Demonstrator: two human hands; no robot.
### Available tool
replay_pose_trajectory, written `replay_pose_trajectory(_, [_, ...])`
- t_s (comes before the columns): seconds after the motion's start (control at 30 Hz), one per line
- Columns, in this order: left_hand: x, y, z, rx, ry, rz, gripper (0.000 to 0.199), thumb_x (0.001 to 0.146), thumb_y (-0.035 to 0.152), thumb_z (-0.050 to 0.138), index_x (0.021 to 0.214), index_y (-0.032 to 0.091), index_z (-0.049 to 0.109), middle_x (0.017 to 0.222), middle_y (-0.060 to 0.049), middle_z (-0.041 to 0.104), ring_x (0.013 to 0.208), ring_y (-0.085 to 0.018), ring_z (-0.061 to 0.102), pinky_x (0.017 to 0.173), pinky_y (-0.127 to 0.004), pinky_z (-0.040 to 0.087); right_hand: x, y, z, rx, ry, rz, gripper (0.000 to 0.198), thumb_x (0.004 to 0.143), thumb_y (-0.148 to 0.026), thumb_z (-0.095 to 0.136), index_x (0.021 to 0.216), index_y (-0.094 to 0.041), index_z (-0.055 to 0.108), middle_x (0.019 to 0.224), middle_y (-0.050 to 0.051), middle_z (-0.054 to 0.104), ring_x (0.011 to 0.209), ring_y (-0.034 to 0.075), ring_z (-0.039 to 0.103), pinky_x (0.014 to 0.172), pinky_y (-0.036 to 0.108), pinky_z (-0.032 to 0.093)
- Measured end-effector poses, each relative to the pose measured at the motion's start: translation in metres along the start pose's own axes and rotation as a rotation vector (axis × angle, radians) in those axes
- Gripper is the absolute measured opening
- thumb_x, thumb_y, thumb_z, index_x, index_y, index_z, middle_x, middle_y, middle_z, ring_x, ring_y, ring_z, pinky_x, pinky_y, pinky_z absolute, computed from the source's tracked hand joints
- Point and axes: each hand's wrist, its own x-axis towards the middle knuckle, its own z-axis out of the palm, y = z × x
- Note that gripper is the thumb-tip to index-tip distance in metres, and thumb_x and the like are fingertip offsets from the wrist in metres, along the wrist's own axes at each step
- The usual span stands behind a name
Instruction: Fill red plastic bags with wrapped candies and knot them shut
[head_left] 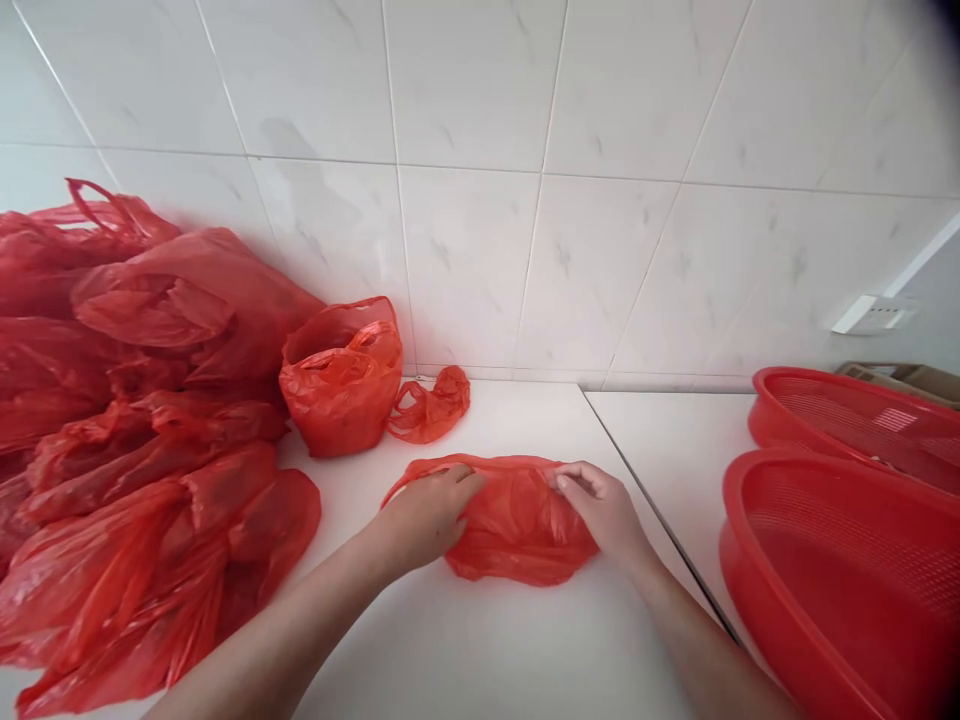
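A crumpled red plastic bag (517,520) lies spread sideways on the white table in front of me. My left hand (435,510) rests over its left part, fingers bent and closed on the thin film; their tips are partly hidden. At the bag's upper right, my right hand (596,500) pinches the film between thumb and fingers. Behind the bag, near the wall, stands an open red plastic bag (345,400) with more red plastic bags stuffed inside. Beside it lies a small crumpled red bag (435,405).
A large heap of red plastic bags (150,420) covers the table's left side. On the right stand two red perforated baskets (757,480), past a seam (660,520) between tabletops. The tiled wall (480,250) closes off the back, with a white socket (874,314) at right.
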Motion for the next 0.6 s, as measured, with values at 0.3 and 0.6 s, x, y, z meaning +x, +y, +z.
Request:
replay_pose_trajectory(0.3, [0.024,0.011,0.014,0.364,-0.274,0.212,0.034,0.070,0.011,0.059,0.100,0.024,0.066,0.125,-0.009,0.058,0.120,-0.034,0.049,0.096,-0.050,0.041,-0.021,-0.023,0.022,-0.701,0.101,-0.701,0.019,0.087,-0.016,0.048,0.085,-0.018,0.067,0.083,0.006,0.059,0.081,0.017,0.054,0.073,0.030,0.046])
replay_pose_trajectory(0.6, [0.035,-0.018,0.021,0.465,-0.048,0.281,0.038,0.080,0.004,0.042,0.108,0.017,0.064,0.120,-0.014,0.062,0.106,-0.028,0.060,0.080,-0.039,0.051,-0.073,-0.051,0.030,-0.738,-0.131,-0.669,0.015,0.079,-0.023,0.064,0.094,-0.020,0.065,0.112,0.007,0.057,0.098,0.020,0.052,0.087,0.036,0.046])
